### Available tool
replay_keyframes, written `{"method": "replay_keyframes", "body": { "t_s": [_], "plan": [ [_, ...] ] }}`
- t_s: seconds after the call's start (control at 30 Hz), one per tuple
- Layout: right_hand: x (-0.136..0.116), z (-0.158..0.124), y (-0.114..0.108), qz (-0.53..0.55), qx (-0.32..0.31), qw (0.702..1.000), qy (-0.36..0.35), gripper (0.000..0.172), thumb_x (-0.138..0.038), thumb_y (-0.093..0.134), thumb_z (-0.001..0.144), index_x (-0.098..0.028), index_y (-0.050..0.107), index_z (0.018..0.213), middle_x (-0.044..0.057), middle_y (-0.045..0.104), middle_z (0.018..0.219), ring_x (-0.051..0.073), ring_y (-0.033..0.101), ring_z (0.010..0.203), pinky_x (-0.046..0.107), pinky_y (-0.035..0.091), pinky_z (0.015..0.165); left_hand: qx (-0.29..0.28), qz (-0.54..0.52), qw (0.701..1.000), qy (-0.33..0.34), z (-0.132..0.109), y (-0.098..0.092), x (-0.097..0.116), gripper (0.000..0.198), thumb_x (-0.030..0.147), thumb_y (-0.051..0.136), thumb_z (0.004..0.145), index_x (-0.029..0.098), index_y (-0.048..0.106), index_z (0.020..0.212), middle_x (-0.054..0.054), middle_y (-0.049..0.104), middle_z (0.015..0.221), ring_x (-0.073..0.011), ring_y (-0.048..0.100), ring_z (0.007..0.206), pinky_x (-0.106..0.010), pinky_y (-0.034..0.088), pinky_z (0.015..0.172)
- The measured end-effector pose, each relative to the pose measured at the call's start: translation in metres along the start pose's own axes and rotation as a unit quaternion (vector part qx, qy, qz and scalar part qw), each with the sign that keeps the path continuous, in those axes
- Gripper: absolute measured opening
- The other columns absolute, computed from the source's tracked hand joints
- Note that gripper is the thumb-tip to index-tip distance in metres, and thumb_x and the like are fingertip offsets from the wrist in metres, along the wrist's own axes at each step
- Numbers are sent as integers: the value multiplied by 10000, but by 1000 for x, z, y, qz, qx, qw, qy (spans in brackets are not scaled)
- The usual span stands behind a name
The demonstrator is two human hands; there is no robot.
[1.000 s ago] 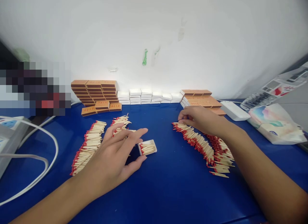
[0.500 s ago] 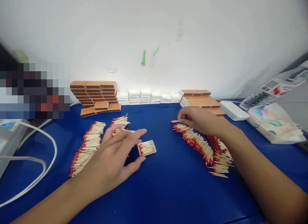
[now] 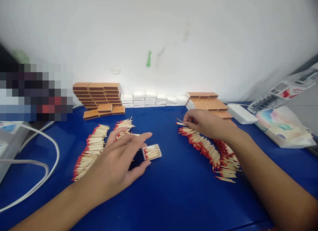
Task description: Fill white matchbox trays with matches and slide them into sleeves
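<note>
A small white matchbox tray point(image 3: 160, 153) lies on the blue table with several red-tipped matches point(image 3: 151, 153) inside. Around its left side my left hand point(image 3: 118, 158) is spread, thumb apart from the fingers, holding nothing; whether a fingertip touches the tray I cannot tell. Part of a match pile point(image 3: 124, 123) is hidden behind that hand. My right hand point(image 3: 198, 120) pinches a match point(image 3: 179, 120) at the far end of the right-hand match row point(image 3: 198, 141). One more match lies just below the pinched one, partly covered by the fingers.
Brown matchboxes point(image 3: 99, 92) are stacked at the back left, and more brown boxes point(image 3: 206, 103) at the back right. White trays point(image 3: 145, 100) line the wall between them. A match row point(image 3: 91, 151) lies left. Tissues point(image 3: 283, 126), a white device point(image 3: 242, 114) and a cable point(image 3: 57, 151) flank the table.
The pinched match now angles up, apart from the one below it; earlier they lay together. My left hand and the tray have barely moved.
</note>
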State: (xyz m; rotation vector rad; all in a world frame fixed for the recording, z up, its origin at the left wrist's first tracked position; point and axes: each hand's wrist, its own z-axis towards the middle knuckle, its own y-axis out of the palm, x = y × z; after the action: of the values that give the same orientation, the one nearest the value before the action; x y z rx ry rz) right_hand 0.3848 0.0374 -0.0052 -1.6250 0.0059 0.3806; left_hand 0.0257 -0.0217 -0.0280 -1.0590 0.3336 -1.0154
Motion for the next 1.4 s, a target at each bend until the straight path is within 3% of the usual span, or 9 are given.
{"method": "replay_keyframes", "body": {
  "t_s": [0.57,0.83,1.17,1.4],
  "plan": [
    [0,2,6,-17,35,999,7,116,-285,554,979,-236,617,896,62,726,868,212,612,731,335,391,643,0,2,1000,2,0,2,-1,606,272,695,1057,218,410,1589,-42,825,1163,-233,741,1159,-513,291,1292],
    [5,3,5,-25,42,998,-39,144,-187,511,965,-226,641,915,77,717,920,223,604,789,332,392,687,-5,3,1000,-1,0,0,0,602,287,698,1055,228,416,1584,-39,823,1173,-234,737,1173,-517,299,1289],
    [7,5,8,-30,50,998,-34,159,-295,547,1014,-233,655,916,70,719,912,221,615,796,330,392,673,5,-5,1000,1,0,1,0,618,273,701,1052,233,408,1595,-47,828,1167,-242,746,1163,-537,305,1287],
    [6,6,10,-46,45,998,-28,149,-234,536,1021,-228,610,892,79,722,956,219,608,808,333,388,689,-3,1,1000,-1,1,1,-1,611,291,697,1058,236,404,1591,-36,825,1172,-242,732,1182,-533,314,1278]
  ]
}}
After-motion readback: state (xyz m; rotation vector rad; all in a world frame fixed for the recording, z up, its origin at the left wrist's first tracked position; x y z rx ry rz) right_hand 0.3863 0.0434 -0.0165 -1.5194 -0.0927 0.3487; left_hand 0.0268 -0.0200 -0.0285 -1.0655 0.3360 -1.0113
